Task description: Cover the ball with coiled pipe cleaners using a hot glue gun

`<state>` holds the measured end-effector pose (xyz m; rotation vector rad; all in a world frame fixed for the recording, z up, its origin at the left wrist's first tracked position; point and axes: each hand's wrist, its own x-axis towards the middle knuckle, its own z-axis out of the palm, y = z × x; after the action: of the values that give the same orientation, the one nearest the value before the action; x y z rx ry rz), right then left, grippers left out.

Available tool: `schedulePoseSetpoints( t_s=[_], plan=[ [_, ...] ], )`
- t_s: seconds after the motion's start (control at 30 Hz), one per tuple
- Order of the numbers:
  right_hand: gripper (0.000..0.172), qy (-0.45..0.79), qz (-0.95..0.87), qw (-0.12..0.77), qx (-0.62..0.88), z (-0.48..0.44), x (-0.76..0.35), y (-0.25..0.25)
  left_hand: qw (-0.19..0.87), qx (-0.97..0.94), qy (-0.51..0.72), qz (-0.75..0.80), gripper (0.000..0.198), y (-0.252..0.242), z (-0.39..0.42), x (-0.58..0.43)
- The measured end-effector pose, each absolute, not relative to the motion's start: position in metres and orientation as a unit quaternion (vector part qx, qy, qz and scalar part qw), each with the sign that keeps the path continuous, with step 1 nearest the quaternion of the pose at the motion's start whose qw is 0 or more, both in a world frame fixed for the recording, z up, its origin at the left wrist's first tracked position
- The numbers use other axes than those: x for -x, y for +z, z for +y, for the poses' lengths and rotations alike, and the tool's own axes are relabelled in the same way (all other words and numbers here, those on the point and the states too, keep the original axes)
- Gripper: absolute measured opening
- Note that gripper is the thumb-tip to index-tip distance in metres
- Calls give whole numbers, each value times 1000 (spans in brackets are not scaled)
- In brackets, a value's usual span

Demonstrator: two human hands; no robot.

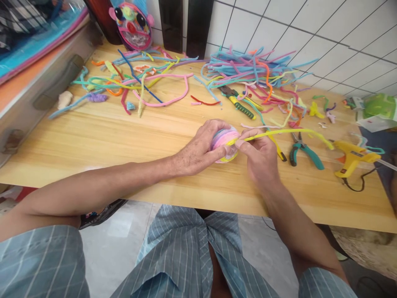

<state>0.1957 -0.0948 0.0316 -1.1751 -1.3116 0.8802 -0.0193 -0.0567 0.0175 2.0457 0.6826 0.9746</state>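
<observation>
A small round piece (223, 138) wound in pink, purple and blue pipe cleaner, with yellow along its near side, is near the table's middle. My left hand (204, 148) wraps round it from the left, thumb on the yellow edge. My right hand (259, 153) pinches a yellow pipe cleaner (291, 131) close against the piece's right side. The strip's long free end runs right and bends down near the glue gun. A clear, shiny part shows on the piece's lower side. Fingertips of both hands are close together there.
Loose pipe cleaners (161, 78) and a blue-pink pile (245, 68) lie at the back. Green-yellow pliers (238, 103), teal pliers (305, 153), a yellow cutter (278, 145) and a yellow glue gun (350, 157) lie to the right. A decorated face bag (133, 27) stands behind; a case (56, 78) borders the left.
</observation>
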Motion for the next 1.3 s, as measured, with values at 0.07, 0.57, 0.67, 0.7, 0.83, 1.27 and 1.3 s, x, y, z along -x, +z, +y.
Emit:
schedulePoseSetpoints(
  t_s=[0.07,0.57,0.67,0.7,0.83,1.27,1.3],
  plan=[
    [19,389,-545,554,495,-94,-197,31,364,-803,392,262,50,14,-57,19],
    [20,383,-527,571,500,-94,-197,25,324,-806,426,251,53,2,-64,17],
    [18,369,-543,561,505,-95,-198,26,329,-809,414,257,56,1,-64,18],
    [18,366,-546,559,506,-95,-198,26,333,-809,410,259,58,1,-64,19],
    [18,363,-544,558,511,-95,-198,27,361,-805,399,251,61,3,-64,20],
    [13,339,-574,544,510,-97,-195,29,345,-842,327,255,51,32,-44,23],
    [14,340,-574,542,511,-98,-195,30,348,-841,329,253,49,32,-44,23]
  ],
)
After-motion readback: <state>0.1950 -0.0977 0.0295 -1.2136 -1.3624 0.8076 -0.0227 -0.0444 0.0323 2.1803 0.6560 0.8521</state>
